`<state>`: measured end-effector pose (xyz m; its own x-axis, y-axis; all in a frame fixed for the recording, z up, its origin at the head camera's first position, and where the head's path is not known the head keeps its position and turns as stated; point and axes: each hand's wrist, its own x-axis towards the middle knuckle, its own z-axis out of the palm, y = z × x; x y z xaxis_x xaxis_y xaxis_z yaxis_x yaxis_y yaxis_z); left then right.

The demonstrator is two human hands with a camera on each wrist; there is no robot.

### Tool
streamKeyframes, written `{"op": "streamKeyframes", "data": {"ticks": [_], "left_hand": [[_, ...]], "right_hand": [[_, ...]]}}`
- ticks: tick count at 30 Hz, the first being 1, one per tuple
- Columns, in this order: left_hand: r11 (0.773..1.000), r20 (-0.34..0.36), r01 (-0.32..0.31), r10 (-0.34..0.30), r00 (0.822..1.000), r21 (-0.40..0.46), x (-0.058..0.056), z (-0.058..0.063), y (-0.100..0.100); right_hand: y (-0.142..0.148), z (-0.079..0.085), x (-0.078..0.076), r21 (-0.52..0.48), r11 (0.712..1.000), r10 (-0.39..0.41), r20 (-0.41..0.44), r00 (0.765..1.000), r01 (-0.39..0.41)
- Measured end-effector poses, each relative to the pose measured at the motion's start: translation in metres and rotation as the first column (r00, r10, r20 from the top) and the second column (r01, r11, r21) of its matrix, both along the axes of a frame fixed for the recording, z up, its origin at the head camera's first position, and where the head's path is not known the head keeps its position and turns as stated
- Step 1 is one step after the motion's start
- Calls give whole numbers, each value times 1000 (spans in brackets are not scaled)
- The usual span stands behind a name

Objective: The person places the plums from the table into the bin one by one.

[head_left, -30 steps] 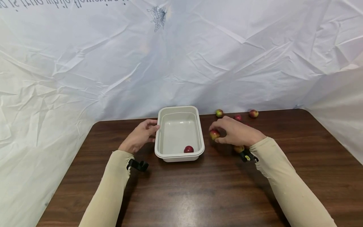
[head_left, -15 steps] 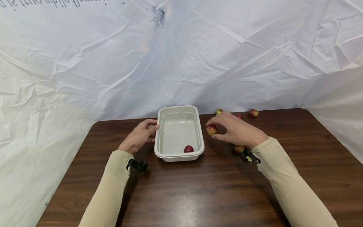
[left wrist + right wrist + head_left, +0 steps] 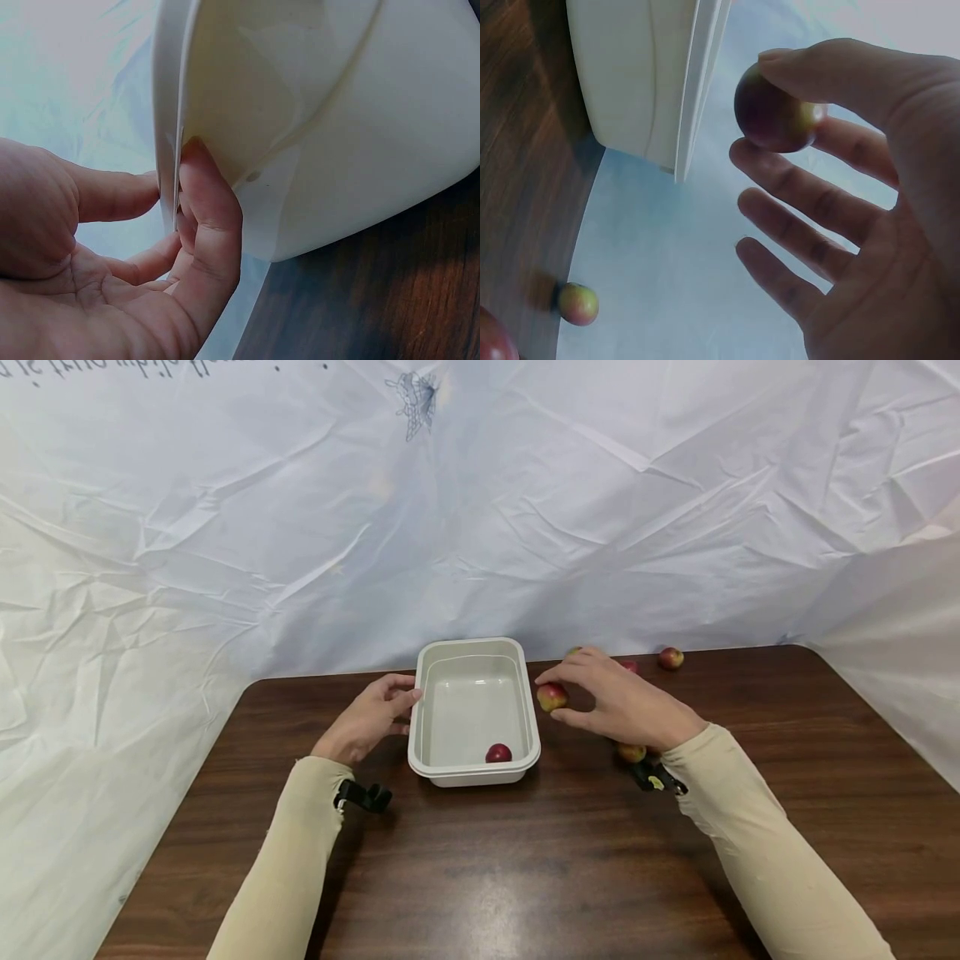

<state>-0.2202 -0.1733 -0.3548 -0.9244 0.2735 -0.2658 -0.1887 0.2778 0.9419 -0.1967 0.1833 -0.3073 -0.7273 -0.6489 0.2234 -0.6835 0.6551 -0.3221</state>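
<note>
Bin (image 3: 472,710) open from above; left hand (image 3: 367,720) blocks bin's left side, white sheet (image 3: 472,543) close behind bin. Apple (image 3: 552,697) just outside bin's right rim. Bench (image 3: 480,868) passable before bin.

My left hand (image 3: 369,717) pinches the left rim of the pale grey rectangular plastic tub (image 3: 468,714), thumb on one face, fingers curled against the other. My right hand (image 3: 615,703) is just off the tub's right side, thumb and forefinger pinching, ring and little fingers spread. My cream-sleeved left arm (image 3: 288,860) and right arm (image 3: 765,843) slant in towards it from the near side.
</note>
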Motion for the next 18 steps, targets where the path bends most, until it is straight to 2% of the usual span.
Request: {"op": "streamKeyframes", "data": {"ticks": [10, 18], "left_hand": [[1000, 0, -2, 2, 1000, 1, -1, -1, 0], [1000, -12, -5, 5, 1000, 2, -1, -2, 0]], "right_hand": [[-11, -3, 2, -29, 999, 21, -2, 1000, -21], [-18, -5, 6, -66, 997, 44, -54, 998, -47]]}}
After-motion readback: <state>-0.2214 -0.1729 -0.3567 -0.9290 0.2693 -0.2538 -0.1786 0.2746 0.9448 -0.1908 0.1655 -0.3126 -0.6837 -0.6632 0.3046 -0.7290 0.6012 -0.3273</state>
